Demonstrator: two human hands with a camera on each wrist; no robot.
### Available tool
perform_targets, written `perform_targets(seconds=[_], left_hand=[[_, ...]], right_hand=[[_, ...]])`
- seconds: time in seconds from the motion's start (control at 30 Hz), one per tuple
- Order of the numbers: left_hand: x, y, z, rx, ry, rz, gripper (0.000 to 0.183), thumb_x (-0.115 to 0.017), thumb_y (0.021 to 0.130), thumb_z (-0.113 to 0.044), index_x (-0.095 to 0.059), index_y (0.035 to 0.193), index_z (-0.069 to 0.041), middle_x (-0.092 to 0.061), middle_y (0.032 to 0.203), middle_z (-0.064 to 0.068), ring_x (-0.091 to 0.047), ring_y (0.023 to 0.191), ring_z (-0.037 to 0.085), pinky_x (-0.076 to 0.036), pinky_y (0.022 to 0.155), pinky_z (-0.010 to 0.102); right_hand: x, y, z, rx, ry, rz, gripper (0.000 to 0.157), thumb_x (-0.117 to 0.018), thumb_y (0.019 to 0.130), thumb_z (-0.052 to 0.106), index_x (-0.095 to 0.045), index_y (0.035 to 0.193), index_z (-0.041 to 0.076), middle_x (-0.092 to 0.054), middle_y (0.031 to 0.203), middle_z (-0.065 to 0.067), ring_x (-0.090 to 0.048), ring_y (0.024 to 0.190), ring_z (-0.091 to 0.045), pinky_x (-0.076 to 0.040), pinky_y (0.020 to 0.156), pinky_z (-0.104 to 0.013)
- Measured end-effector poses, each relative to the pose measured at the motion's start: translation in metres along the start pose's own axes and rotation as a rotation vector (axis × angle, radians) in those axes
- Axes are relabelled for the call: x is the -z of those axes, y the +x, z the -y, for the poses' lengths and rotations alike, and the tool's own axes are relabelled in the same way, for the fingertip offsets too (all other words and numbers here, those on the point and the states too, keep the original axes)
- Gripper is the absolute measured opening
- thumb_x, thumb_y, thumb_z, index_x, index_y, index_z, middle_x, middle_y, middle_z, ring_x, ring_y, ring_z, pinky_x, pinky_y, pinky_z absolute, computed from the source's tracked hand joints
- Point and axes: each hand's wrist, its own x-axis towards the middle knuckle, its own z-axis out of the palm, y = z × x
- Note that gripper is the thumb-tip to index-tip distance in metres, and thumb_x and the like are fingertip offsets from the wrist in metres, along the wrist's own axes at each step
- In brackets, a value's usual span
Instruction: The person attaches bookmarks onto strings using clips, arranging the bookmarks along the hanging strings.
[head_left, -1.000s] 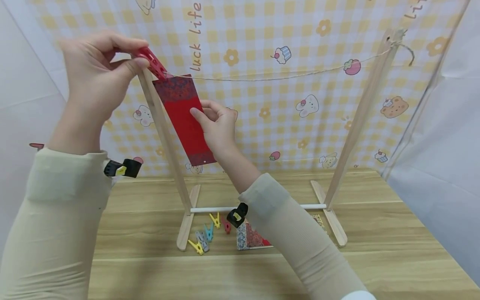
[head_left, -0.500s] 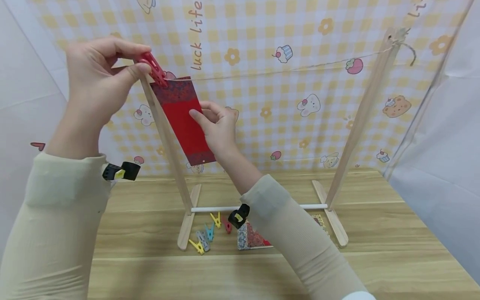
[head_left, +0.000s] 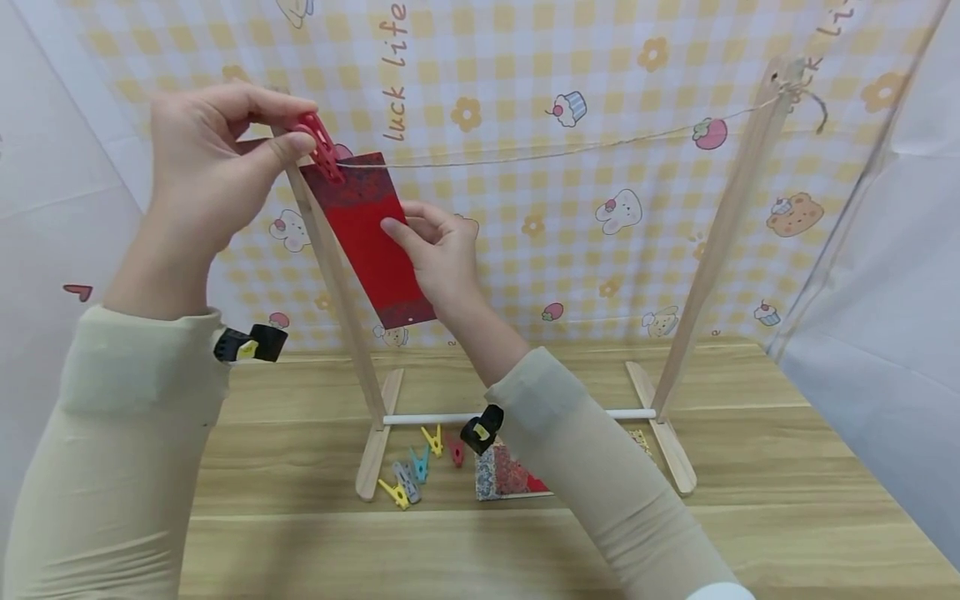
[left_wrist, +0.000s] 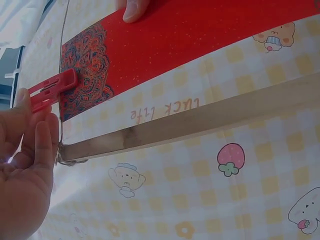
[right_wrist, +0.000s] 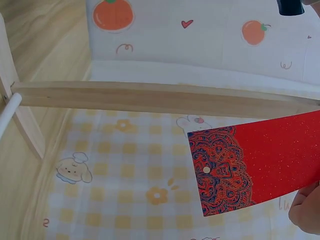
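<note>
A wood-grained table (head_left: pixel 360 550) bears a stand whose white rod (head_left: pixel 431 418) runs between two wooden feet. The left foot (head_left: pixel 372 462) crosses the rod's left end, the right foot (head_left: pixel 673 457) its right end, both resting on the tabletop. Five clothespins lie in front of the rod's left part: an upper yellow clothespin (head_left: pixel 433 442) nearest it, then a dark red clothespin (head_left: pixel 457 452), a light blue clothespin (head_left: pixel 420 465), a grey clothespin (head_left: pixel 407 482) and, farthest forward, a lower yellow clothespin (head_left: pixel 395 495). In front of the rod's middle lies a red card with a patterned end (head_left: pixel 510 475), partly hidden. A yellow-patterned piece (head_left: pixel 640 440), mostly hidden, shows in front of the rod's right part.
</note>
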Motion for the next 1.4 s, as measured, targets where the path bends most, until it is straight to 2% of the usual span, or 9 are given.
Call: perform_targets(seconds=[0.37, 0.5, 0.63, 0.73, 0.77, 0.87, 1.03, 1.2, 1.4], left_hand=[[0.002, -0.003, -0.007, 0.039, 0.088, 0.068, 0.026, -0.072, 0.089, -0.006, -0.075, 0.115, -0.007, -0.068, 0.090, -0.014, -0.055, 0.097, 0.008, -0.049, 0.079, 0.008], [0.002, -0.003, -0.006, 0.062, 0.091, 0.065, 0.028, -0.072, 0.090, -0.011, -0.074, 0.118, -0.009, -0.067, 0.090, -0.014, -0.054, 0.096, 0.008, -0.049, 0.072, 0.009], [0.000, -0.004, -0.005, 0.077, 0.112, 0.056, 0.030, -0.073, 0.090, -0.014, -0.073, 0.119, -0.010, -0.067, 0.088, -0.018, -0.054, 0.095, 0.007, -0.047, 0.068, 0.013], [-0.001, -0.005, -0.005, 0.079, 0.125, 0.050, 0.030, -0.074, 0.090, -0.015, -0.073, 0.120, -0.010, -0.067, 0.088, -0.020, -0.054, 0.094, 0.006, -0.046, 0.069, 0.013], [-0.001, -0.005, -0.005, 0.082, 0.124, 0.050, 0.031, -0.073, 0.090, -0.015, -0.073, 0.120, -0.011, -0.067, 0.089, -0.020, -0.054, 0.094, 0.006, -0.047, 0.070, 0.012], [0.000, -0.006, -0.005, 0.085, 0.111, 0.049, 0.031, -0.073, 0.090, -0.015, -0.073, 0.120, -0.011, -0.068, 0.092, -0.019, -0.055, 0.094, 0.006, -0.047, 0.072, 0.013], [0.000, -0.007, -0.006, 0.085, 0.068, 0.053, 0.029, -0.073, 0.090, -0.013, -0.074, 0.118, -0.011, -0.070, 0.095, -0.016, -0.057, 0.093, 0.007, -0.047, 0.071, 0.015], [0.000, -0.011, -0.006, 0.070, 0.040, 0.051, 0.027, -0.073, 0.090, -0.011, -0.075, 0.116, -0.011, -0.071, 0.099, -0.013, -0.058, 0.093, 0.008, -0.049, 0.069, 0.012], [0.004, -0.022, -0.004, 0.055, 0.055, 0.016, 0.026, -0.072, 0.090, -0.012, -0.075, 0.116, -0.012, -0.070, 0.097, -0.014, -0.059, 0.097, 0.008, -0.050, 0.073, 0.010]], right_hand=[[-0.001, -0.001, 0.007, -0.126, -0.011, -0.017, 0.026, -0.073, 0.090, 0.013, -0.070, 0.113, 0.002, -0.073, 0.113, -0.016, -0.049, 0.129, -0.006, -0.048, 0.089, -0.015], [-0.001, -0.002, 0.007, -0.113, 0.007, -0.001, 0.026, -0.072, 0.091, 0.011, -0.069, 0.115, 0.000, -0.072, 0.115, -0.021, -0.053, 0.121, -0.002, -0.047, 0.085, -0.013], [0.001, -0.004, 0.002, -0.090, 0.038, 0.039, 0.027, -0.070, 0.091, 0.006, -0.067, 0.117, -0.003, -0.058, 0.129, -0.033, -0.059, 0.103, -0.004, -0.048, 0.080, -0.015], [0.006, -0.005, -0.002, -0.071, 0.032, 0.073, 0.028, -0.070, 0.091, 0.004, -0.067, 0.117, -0.003, -0.058, 0.124, -0.031, -0.065, 0.094, -0.010, -0.052, 0.082, -0.018], [0.008, -0.005, -0.003, -0.062, 0.022, 0.080, 0.027, -0.070, 0.091, 0.003, -0.067, 0.117, -0.002, -0.067, 0.114, -0.027, -0.067, 0.092, -0.012, -0.053, 0.083, -0.019], [0.015, -0.005, -0.005, -0.017, 0.005, 0.116, 0.026, -0.070, 0.090, 0.002, -0.068, 0.116, -0.002, -0.071, 0.106, -0.023, -0.071, 0.096, -0.020, -0.056, 0.088, -0.025], [0.030, -0.009, -0.009, 0.045, -0.011, 0.181, 0.026, -0.069, 0.091, 0.003, -0.066, 0.117, -0.003, -0.072, 0.108, -0.022, -0.070, 0.103, -0.023, -0.057, 0.092, -0.032], [0.051, -0.018, -0.011, 0.052, -0.050, 0.219, 0.026, -0.068, 0.093, 0.004, -0.065, 0.118, -0.001, -0.073, 0.106, -0.016, -0.069, 0.105, -0.020, -0.057, 0.094, -0.035], [0.082, -0.031, -0.014, 0.013, -0.184, 0.218, 0.028, -0.068, 0.094, 0.010, -0.065, 0.121, 0.002, -0.073, 0.113, -0.014, -0.066, 0.112, -0.017, -0.055, 0.095, -0.037]])
